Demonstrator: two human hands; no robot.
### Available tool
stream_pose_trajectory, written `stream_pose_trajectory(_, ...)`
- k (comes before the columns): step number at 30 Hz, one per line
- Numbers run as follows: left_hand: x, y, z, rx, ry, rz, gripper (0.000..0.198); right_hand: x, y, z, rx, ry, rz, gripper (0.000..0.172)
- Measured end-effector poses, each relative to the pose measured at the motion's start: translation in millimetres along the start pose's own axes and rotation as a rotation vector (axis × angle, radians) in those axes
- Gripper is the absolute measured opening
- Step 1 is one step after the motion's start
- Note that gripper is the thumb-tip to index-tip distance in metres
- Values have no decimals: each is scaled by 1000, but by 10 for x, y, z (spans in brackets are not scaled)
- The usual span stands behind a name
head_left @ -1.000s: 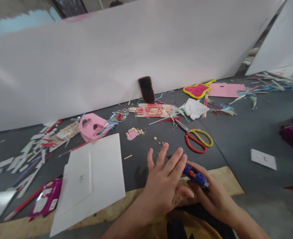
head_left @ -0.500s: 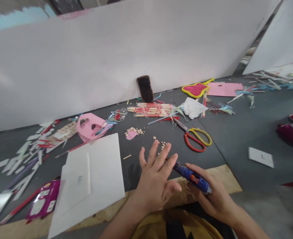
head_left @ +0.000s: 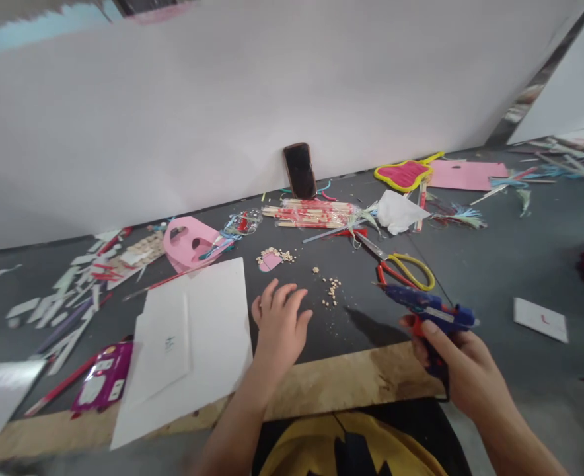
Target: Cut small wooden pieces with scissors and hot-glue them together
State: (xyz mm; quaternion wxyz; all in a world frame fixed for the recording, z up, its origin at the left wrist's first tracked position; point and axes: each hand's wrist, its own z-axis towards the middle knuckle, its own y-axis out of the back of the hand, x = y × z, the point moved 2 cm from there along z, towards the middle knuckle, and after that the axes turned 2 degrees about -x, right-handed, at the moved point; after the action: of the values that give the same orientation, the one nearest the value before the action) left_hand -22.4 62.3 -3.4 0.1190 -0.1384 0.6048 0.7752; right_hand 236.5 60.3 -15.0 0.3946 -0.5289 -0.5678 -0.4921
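My right hand [head_left: 458,367] grips a blue glue gun [head_left: 428,308] by its handle, nozzle pointing left above the dark mat [head_left: 475,264]. My left hand [head_left: 279,324] rests on the mat with fingers curled down, just right of a white sheet of paper [head_left: 193,340]; I cannot see anything in it. Small beige beads [head_left: 331,291] lie scattered between the two hands. A little pink cutout with more beads [head_left: 272,259] lies just beyond my left hand.
Red-and-yellow scissors [head_left: 396,264], a pack of sticks [head_left: 312,215], a phone [head_left: 300,170] leaning on the white board, a pink foam shape [head_left: 187,241], a white tissue [head_left: 398,211], paper scraps [head_left: 69,291] at left, a purple packet [head_left: 101,383], a white card [head_left: 540,318].
My hands have separated: the right one lifted the glue gun up and to the right, the left one slid left and curled its fingers down onto the mat.
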Motion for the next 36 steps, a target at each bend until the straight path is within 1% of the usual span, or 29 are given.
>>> stream_pose_trajectory(2, 3, -97, 49, 72, -24, 1, 24, -73, 15, 63, 24, -98, 181, 36)
stream_pose_trajectory(4, -33, -172, 100, 105, -61, -5, 23, -131, 25, 101, 38, -139, 248, 35)
stream_pose_trajectory(6, -79, -232, 149, 114, -86, -9, 20, -164, 32, 116, 63, -146, 238, 36)
stream_pose_trajectory(10, -136, -314, 220, 109, -96, -16, 10, -143, 37, 120, 88, -110, 120, 39)
stream_pose_trajectory(12, -149, -321, 237, 110, -95, -36, 9, -110, 32, 122, 100, -87, 73, 40)
stream_pose_trajectory(14, -153, -293, 244, 114, -81, -86, 11, -82, 28, 120, 111, -68, 37, 39)
stream_pose_trajectory(16, -140, -237, 241, 123, -23, -212, 12, -69, 30, 112, 113, -53, 4, 38)
stream_pose_trajectory(17, -125, -207, 236, 132, 35, -319, 11, -68, 33, 106, 109, -48, -13, 37)
stream_pose_trajectory(18, -105, -182, 226, 148, 112, -462, 9, -71, 36, 97, 104, -43, -27, 37)
stream_pose_trajectory(20, -67, -161, 196, 195, 295, -830, 6, -82, 33, 75, 99, -26, -45, 36)
stream_pose_trajectory(22, -51, -177, 162, 235, 460, -1213, 12, -95, 6, 47, 124, -9, -25, 35)
stream_pose_trajectory(24, -60, -209, 137, 251, 565, -1498, 18, -106, -45, 15, 165, -13, 26, 35)
stream_pose_trajectory(25, -67, -226, 129, 252, 600, -1590, 20, -107, -81, -1, 194, -21, 52, 36)
stream_pose_trajectory(28, -90, -260, 114, 255, 656, -1731, 19, -79, -191, -39, 255, -39, 92, 38)
stream_pose_trajectory(30, -94, -262, 106, 247, 667, -1771, 19, -45, -240, -51, 254, -37, 95, 37)
stream_pose_trajectory(32, -88, -256, 96, 243, 668, -1793, 19, -27, -254, -50, 222, -45, 85, 37)
stream_pose_trajectory(36, -65, -256, 81, 248, 676, -1798, 19, -56, -240, -40, 266, -28, 43, 39)
